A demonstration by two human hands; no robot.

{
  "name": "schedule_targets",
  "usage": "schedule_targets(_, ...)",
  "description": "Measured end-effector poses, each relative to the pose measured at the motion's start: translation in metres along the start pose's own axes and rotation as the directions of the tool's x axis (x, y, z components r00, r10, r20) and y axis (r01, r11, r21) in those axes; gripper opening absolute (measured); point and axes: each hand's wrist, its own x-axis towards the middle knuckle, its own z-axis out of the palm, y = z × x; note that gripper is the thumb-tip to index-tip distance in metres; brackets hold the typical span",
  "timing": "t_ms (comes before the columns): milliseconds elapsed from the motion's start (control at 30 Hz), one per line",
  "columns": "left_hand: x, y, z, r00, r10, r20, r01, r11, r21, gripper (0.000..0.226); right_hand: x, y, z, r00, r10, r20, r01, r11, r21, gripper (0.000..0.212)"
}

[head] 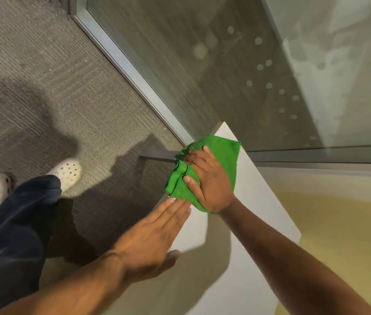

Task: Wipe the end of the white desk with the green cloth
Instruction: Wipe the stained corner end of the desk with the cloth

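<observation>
The white desk [255, 201] runs from the bottom middle up to a corner near the glass wall. A crumpled green cloth [224, 155] lies on the desk's far end, partly hanging over its left edge. My right hand [209, 180] presses flat on the cloth, fingers spread, covering its middle. My left hand [155, 233] lies flat and empty on the desk's left edge just below the cloth, fingers straight and close together, fingertips almost touching the cloth.
A glass wall [202, 64] with a metal frame [125, 62] stands right behind the desk's end. Grey carpet [43, 76] covers the floor at left, where my legs in dark trousers and white perforated shoes [66, 171] stand. A yellow surface [339, 235] borders the desk's right side.
</observation>
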Motion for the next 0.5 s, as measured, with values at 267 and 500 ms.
schedule_targets(267,0.002,0.0,-0.005,0.998,0.022,0.061,-0.026,0.997,0.078,0.088,0.047,0.075,-0.022,0.962,0.266,-0.065,-0.263,0.964,0.046,0.051)
schedule_targets(500,0.001,0.0,0.0,0.997,0.023,0.072,-0.025,1.0,0.016,0.089,0.044,0.075,-0.013,0.467,0.871,-0.15,-0.816,0.491,0.307,0.053)
